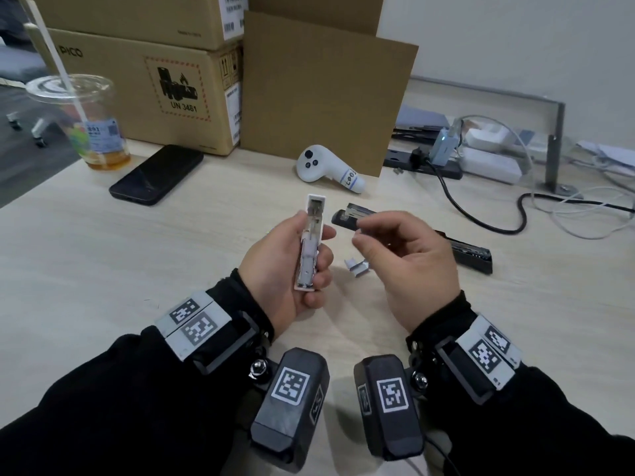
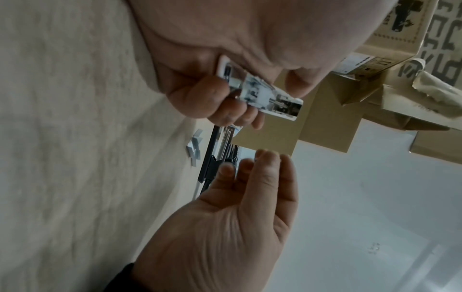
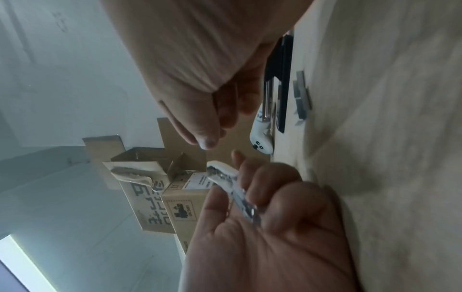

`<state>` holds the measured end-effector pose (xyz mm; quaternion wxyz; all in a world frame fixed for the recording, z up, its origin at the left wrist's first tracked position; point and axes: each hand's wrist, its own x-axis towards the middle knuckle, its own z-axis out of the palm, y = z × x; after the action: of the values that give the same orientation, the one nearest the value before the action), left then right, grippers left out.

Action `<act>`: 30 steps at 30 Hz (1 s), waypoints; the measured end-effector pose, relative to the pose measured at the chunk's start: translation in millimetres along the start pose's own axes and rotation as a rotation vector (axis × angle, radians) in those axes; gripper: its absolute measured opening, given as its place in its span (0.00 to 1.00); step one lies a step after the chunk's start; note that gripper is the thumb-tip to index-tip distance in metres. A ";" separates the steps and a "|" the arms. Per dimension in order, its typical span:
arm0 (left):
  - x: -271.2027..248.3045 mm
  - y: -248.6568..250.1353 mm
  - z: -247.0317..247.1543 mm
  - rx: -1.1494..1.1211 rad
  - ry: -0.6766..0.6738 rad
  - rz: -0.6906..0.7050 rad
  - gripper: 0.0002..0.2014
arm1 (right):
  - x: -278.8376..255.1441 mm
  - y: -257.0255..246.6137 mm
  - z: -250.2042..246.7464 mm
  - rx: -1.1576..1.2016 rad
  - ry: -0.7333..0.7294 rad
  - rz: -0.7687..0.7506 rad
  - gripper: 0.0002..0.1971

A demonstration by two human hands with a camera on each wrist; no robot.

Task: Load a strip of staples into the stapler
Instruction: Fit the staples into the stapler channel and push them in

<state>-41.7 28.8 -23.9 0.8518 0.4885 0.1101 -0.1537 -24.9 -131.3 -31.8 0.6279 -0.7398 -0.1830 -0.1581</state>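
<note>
My left hand grips a small white stapler upright above the table, its open metal channel facing me; the same stapler shows between thumb and curled fingers. My right hand hovers just right of it, thumb and forefinger close together, and I see nothing between them. From the right wrist view the white stapler sits in the opposite palm. Short staple strips lie on the table between my hands. A black stapler lies opened flat behind the right hand.
On the wooden table are a black phone, a white controller and a plastic cup with a straw. Cardboard boxes and a cardboard sheet stand at the back. Cables and a power strip lie at the right.
</note>
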 end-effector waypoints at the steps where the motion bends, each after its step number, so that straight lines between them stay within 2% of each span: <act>1: 0.1 0.4 0.0 -0.013 -0.012 0.002 0.16 | -2.2 -1.7 3.0 0.007 -0.031 0.004 0.13; 5: 1.9 -2.1 1.4 0.017 -0.059 0.004 0.11 | -7.0 -6.6 10.1 0.073 -0.097 -0.001 0.06; 9: 4.6 -4.3 1.6 0.019 -0.083 0.009 0.13 | -6.8 -5.3 9.9 -0.039 -0.088 -0.085 0.08; 14: 1.5 -4.9 4.5 -0.001 -0.098 0.005 0.16 | -7.0 -9.8 11.7 -0.264 -0.143 -0.309 0.05; 16: -0.5 -6.0 5.4 -0.024 -0.105 -0.022 0.17 | -6.8 -8.6 12.9 -0.302 -0.159 -0.355 0.05; 23: 1.1 -6.1 2.9 -0.103 -0.199 -0.022 0.18 | -5.7 -2.1 13.2 -0.321 -0.184 -0.281 0.05; 30: 2.0 -8.2 1.3 -0.108 -0.224 0.009 0.21 | -5.5 -4.1 12.6 -0.327 -0.171 -0.296 0.05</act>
<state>-42.8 23.4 -30.5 0.8846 0.4221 0.0203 -0.1970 -31.7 -118.6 -32.8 0.4520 -0.8074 -0.3138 -0.2127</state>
